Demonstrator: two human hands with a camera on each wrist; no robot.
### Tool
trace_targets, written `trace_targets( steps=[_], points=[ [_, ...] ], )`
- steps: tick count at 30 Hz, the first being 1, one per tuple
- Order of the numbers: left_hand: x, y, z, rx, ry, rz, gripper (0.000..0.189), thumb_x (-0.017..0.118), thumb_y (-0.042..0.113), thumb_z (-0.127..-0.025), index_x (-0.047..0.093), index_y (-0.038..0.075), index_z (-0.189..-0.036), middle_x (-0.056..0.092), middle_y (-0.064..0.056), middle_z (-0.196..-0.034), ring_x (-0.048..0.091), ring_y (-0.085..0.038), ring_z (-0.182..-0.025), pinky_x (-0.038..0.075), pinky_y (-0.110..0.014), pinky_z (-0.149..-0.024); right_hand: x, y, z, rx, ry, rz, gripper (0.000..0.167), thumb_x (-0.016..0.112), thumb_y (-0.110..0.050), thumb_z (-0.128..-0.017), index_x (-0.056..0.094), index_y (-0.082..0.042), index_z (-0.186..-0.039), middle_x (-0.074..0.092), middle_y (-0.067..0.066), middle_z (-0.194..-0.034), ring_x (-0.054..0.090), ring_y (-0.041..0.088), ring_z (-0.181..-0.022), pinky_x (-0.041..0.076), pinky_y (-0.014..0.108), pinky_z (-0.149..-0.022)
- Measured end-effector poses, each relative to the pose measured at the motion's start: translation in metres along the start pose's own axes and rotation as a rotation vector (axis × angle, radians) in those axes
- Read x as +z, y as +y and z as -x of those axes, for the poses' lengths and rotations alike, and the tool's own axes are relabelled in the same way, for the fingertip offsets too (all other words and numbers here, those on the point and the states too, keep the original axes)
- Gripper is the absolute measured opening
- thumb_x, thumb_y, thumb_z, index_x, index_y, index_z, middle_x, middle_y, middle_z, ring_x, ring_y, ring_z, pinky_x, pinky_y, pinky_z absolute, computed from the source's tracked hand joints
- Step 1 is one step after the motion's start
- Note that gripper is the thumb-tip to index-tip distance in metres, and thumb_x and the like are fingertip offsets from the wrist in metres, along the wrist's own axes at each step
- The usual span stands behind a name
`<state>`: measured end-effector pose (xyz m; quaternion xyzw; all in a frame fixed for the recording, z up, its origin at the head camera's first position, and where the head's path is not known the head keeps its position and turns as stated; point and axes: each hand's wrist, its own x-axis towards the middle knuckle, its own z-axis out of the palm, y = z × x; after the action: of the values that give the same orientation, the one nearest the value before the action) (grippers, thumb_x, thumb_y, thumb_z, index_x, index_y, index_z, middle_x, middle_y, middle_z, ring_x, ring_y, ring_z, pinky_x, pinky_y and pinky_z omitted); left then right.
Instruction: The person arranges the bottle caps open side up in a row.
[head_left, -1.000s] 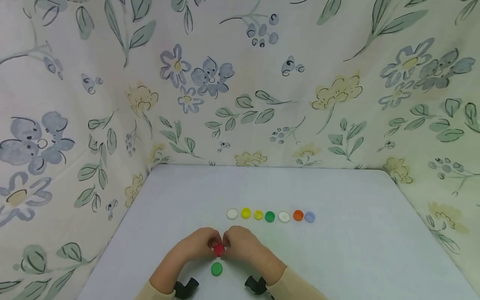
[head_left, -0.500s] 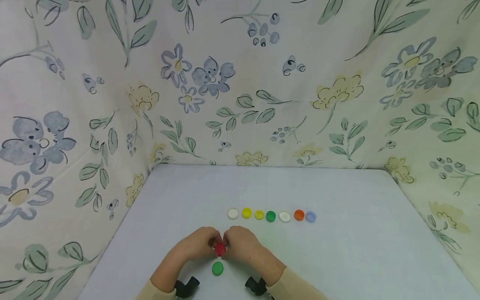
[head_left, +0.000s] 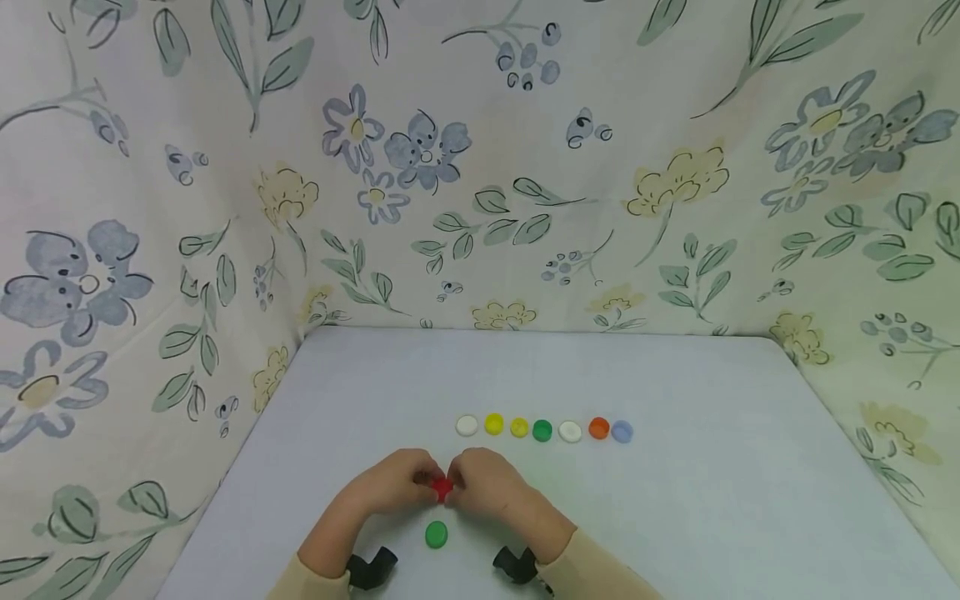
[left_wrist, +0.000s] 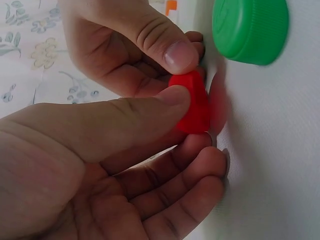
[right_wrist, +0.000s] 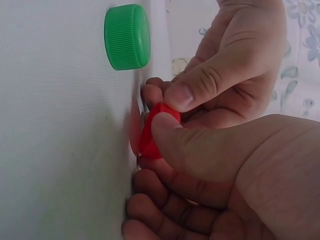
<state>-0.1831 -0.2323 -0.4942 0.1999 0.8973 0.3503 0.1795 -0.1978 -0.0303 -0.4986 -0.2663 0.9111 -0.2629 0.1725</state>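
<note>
Between both hands, close over the white table, is a small smooth red cap (head_left: pixel 442 489). My left hand (head_left: pixel 397 482) pinches it from the left, thumb on its near face in the left wrist view. From the other side my right hand (head_left: pixel 487 483) pinches it too, its thumb pressed on the red cap (right_wrist: pixel 159 135) in the right wrist view. The fingertips of both hands hide part of the cap's sides. Nearer the body lies a green bottle cap (head_left: pixel 437 534) with a ribbed edge, flat on the table and apart from both hands.
Beyond the hands, a row of caps crosses the table (head_left: pixel 712 500): a white cap (head_left: pixel 467 425), two yellow ones, a green cap (head_left: pixel 542 430), another white one, an orange cap (head_left: pixel 598 427) and a light blue cap (head_left: pixel 622 431). Floral cloth (head_left: pixel 480 167) hangs behind and at both sides.
Both hands have shifted the red cap slightly away from the body and turned it, so its outline looks different. The hands keep their hold; the other caps stay in place.
</note>
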Motion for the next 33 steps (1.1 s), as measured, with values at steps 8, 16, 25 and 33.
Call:
trace_targets(
  steps=[8,16,25,33],
  points=[
    [-0.002,-0.003,-0.002,0.004,0.042,0.041,0.016,0.073,0.008,-0.093,0.075,0.003,-0.109,0.068,0.004,-0.095,0.059,-0.017,-0.089,0.051,-0.036,-0.079,-0.002,0.004,-0.001,0.007,0.015,-0.059,0.011,0.076,-0.018,-0.092,0.075,-0.010,-0.100,0.063,-0.008,-0.082,0.055,0.010,-0.076,0.053,0.029,-0.076],
    [-0.003,-0.004,-0.004,-0.008,0.113,0.073,0.021,0.070,0.013,-0.096,0.075,0.003,-0.114,0.068,0.004,-0.096,0.061,-0.013,-0.084,0.051,-0.030,-0.074,-0.001,0.008,-0.003,0.008,0.063,-0.110,0.015,0.072,-0.020,-0.096,0.076,-0.008,-0.104,0.066,-0.007,-0.088,0.056,0.010,-0.079,0.054,0.031,-0.078],
    [-0.005,-0.004,-0.006,-0.007,0.161,0.108,0.023,0.072,0.010,-0.095,0.073,0.000,-0.116,0.067,0.001,-0.094,0.060,-0.017,-0.082,0.049,-0.028,-0.067,0.001,0.011,-0.007,-0.011,0.127,-0.165,0.014,0.070,-0.020,-0.098,0.075,-0.008,-0.103,0.066,-0.007,-0.090,0.056,0.009,-0.079,0.052,0.029,-0.075],
    [-0.002,-0.007,-0.009,0.000,0.242,0.121,0.017,0.068,0.004,-0.096,0.077,0.004,-0.110,0.069,-0.001,-0.095,0.055,-0.015,-0.079,0.047,-0.026,-0.066,0.003,0.014,-0.011,-0.050,0.225,-0.197,0.016,0.066,-0.015,-0.101,0.078,-0.004,-0.098,0.064,-0.006,-0.081,0.053,0.009,-0.070,0.048,0.023,-0.064]
  ],
)
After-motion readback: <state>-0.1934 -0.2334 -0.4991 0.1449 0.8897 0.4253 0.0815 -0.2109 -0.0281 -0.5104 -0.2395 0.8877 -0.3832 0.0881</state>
